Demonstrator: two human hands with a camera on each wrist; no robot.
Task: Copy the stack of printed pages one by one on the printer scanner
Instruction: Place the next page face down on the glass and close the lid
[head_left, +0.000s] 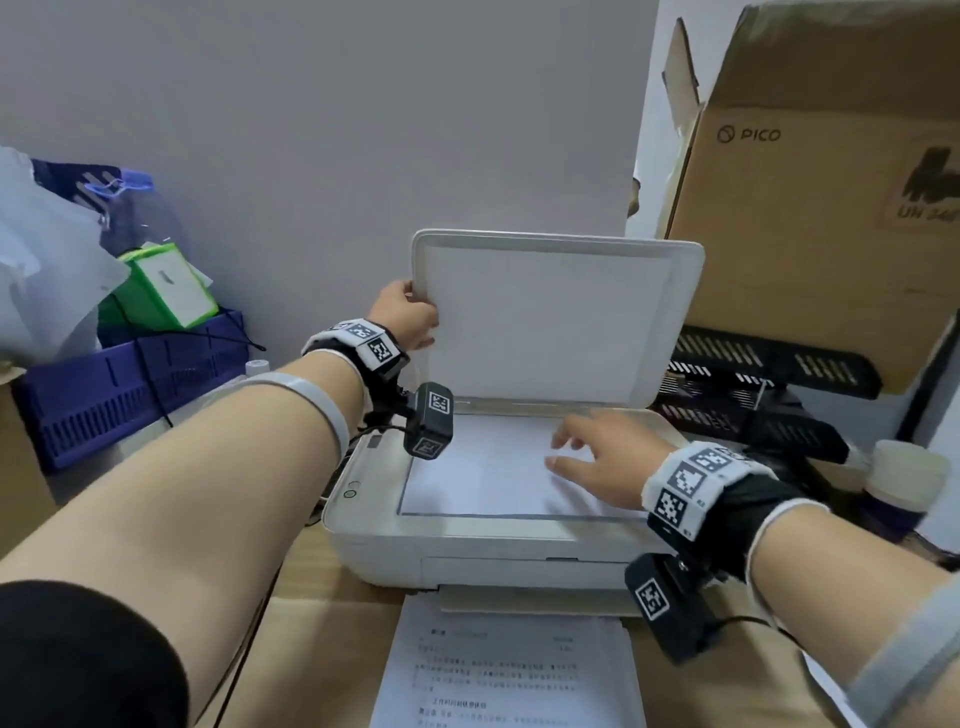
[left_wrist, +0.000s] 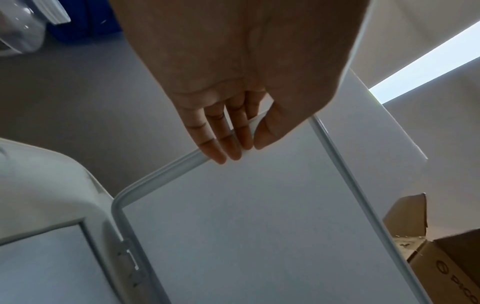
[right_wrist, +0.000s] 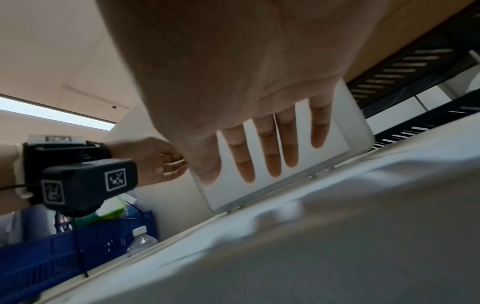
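I'm seeing the printer (head_left: 467, 540) sitting at frame centre, its scanner lid (head_left: 550, 317) standing raised behind the sheet (head_left: 478, 467) lying on the glass. A printed page (head_left: 509, 670) is lying below it. A crate (head_left: 130, 384) is sitting left, a cardboard box (head_left: 810, 208) upper right over slotted trays (head_left: 769, 374).

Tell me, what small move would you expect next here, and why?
Probably the right hand slides off the sheet lying on the scanner glass, so the left hand can lower the raised lid. The sheet already looks flat and squared on the glass, the right hand's fingers are spread over it, and the left hand holds the lid's edge open.
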